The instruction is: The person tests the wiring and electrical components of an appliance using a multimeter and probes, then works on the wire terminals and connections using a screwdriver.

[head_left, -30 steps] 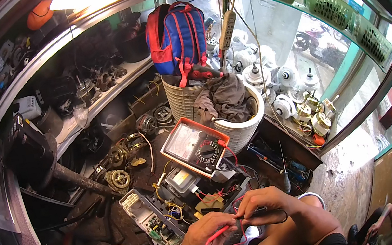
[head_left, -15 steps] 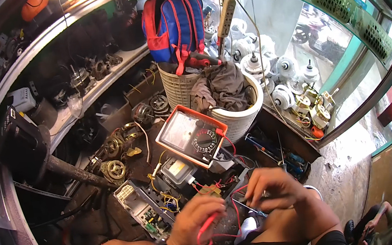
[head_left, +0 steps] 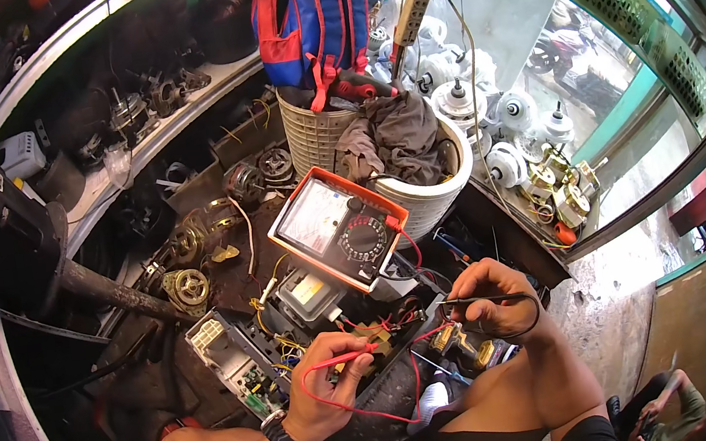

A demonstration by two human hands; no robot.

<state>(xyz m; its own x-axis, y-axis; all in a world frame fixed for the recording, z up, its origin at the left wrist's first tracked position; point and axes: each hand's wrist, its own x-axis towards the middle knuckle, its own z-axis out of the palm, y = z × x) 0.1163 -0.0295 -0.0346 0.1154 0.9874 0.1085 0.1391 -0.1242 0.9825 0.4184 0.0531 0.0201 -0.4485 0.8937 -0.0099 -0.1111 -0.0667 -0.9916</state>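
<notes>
My left hand [head_left: 330, 395] pinches a red test probe [head_left: 343, 358], its tip pointing right over the opened appliance; its red lead loops down and round. In my right hand [head_left: 499, 298] is a black test probe [head_left: 463, 300], held level with its tip to the left, and its cable curls at the wrist. Just above both hands, an orange-framed analog multimeter [head_left: 342, 230] leans on the opened appliance. A grey metal-cased part [head_left: 312, 292], red and yellow wires and a green circuit board [head_left: 259, 404] show in it. What the probe tips touch, if anything, I cannot make out.
Behind stand two ribbed tubs, one bearing a blue and red backpack [head_left: 315, 25], the other a grey cloth [head_left: 400, 138]. Motor parts [head_left: 187, 291] lie on the floor at left. White gear units [head_left: 506, 165] crowd the right. Another person [head_left: 663, 407] sits at lower right.
My left hand has moved left and up, turning the red probe level over the appliance. My right hand has risen, and the black probe now shows clearly. The view has shifted slightly.
</notes>
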